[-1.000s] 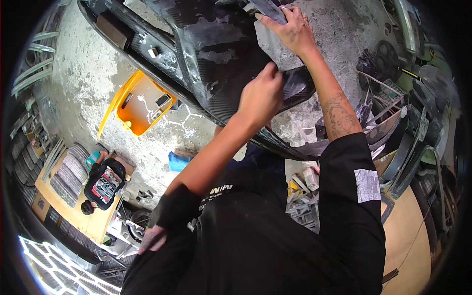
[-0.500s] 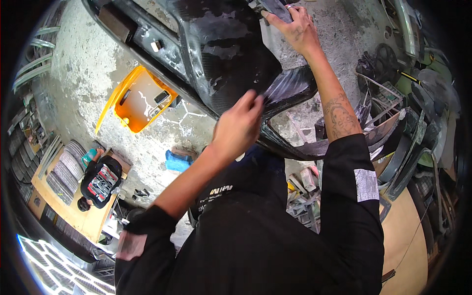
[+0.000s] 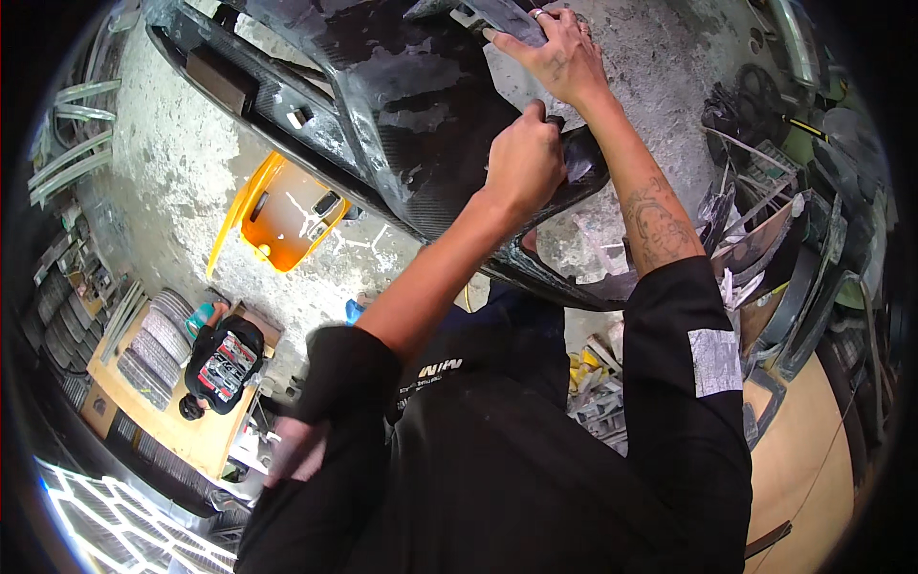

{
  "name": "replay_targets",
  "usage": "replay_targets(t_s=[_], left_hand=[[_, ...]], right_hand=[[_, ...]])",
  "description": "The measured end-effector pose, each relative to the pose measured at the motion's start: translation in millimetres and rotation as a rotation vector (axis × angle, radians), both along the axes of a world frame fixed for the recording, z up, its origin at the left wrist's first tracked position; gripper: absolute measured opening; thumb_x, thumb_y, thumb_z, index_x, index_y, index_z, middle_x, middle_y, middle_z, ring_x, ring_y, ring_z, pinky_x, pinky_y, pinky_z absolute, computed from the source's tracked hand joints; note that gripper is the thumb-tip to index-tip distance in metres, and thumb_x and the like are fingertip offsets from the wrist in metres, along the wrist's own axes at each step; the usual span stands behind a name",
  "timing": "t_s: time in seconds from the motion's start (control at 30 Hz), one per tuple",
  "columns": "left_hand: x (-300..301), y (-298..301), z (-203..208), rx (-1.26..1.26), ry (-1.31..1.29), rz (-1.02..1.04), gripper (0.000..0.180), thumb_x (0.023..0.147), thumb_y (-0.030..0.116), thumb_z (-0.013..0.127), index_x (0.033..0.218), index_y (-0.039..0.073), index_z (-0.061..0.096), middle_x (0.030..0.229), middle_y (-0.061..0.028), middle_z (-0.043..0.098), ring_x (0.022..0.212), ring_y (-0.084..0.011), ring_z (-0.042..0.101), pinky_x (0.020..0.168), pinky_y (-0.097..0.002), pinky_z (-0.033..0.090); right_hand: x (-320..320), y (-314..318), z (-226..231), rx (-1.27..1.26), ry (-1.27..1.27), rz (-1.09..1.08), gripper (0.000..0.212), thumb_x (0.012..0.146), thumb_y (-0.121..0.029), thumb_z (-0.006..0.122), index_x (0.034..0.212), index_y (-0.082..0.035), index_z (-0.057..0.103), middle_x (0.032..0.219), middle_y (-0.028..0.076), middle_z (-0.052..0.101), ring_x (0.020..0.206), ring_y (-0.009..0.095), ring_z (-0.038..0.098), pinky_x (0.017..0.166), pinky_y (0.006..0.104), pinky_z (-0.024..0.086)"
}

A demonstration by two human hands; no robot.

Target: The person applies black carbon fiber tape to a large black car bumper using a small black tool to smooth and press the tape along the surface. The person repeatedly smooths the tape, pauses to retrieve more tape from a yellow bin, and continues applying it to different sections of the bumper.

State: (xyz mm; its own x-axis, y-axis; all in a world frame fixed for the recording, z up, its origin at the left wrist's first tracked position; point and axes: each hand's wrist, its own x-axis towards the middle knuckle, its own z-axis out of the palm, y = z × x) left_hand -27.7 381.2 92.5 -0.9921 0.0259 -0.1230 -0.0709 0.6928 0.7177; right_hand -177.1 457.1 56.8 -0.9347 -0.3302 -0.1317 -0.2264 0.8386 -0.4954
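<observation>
Much patchy concrete floor [image 3: 172, 124] showed around a big black weave-patterned panel [image 3: 411, 115], which slanted across the upper middle before the person. Lower left stood a wooden bench [image 3: 163, 427], with a co-worker [image 3: 225, 368] in black by it. Between them and the panel lay an orange tray-like piece [image 3: 277, 259]. The right hand [image 3: 564, 62] gripped a dark grey edge [image 3: 509, 13] at the panel's upper end, thumb parted from fingers. The left hand [image 3: 526, 158] curled over the panel's right part; whether it pinched anything, I couldn't tell. One small pale block [image 3: 298, 118] sat on the panel's left part.
</observation>
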Motion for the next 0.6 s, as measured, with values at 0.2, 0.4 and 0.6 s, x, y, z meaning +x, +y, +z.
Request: replay_targets(t_s=[0.2,0.4,0.6], left_hand=[[87.0,-37.5,62.6,0.063,-0.114,0.012,0.025,0.09,0.002,0.069,0.115,-0.001,0.07,0.101,-0.0167,0.062,0.084,-0.0367,0.071,0.07,-0.0452,0.057],[3.3,-3.4,-3.7,-0.079,-0.018,-0.024,0.022,0.09,0.007,0.067,0.11,-0.001,0.069,0.107,-0.0204,0.062,0.083,-0.0417,0.068,0.072,-0.0496,0.057],[79.3,-38.0,51.5,0.09,-0.048,0.007,0.021,0.088,0.005,0.065,0.108,-0.001,0.068,0.108,-0.0196,0.061,0.087,-0.0405,0.069,0.074,-0.0486,0.057]], right_hand=[[-0.6,33.7,-38.2,0.135,0.316,0.251,0.048,0.095,-0.051,0.066,0.139,-0.032,0.065,0.138,0.023,0.055,0.129,0.044,0.055,0.105,0.052,0.049],[-8.8,23.0,-49.7,0.202,0.481,0.502,0.046,0.095,-0.021,0.064,0.136,-0.042,0.064,0.139,0.022,0.057,0.127,0.043,0.057,0.102,0.0493,0.052],[-15.6,38.8,-45.4,0.242,0.494,0.475,0.054,0.094,-0.013,0.062,0.137,-0.047,0.062,0.139,0.021,0.058,0.128,0.042,0.056,0.102,0.049,0.052]])
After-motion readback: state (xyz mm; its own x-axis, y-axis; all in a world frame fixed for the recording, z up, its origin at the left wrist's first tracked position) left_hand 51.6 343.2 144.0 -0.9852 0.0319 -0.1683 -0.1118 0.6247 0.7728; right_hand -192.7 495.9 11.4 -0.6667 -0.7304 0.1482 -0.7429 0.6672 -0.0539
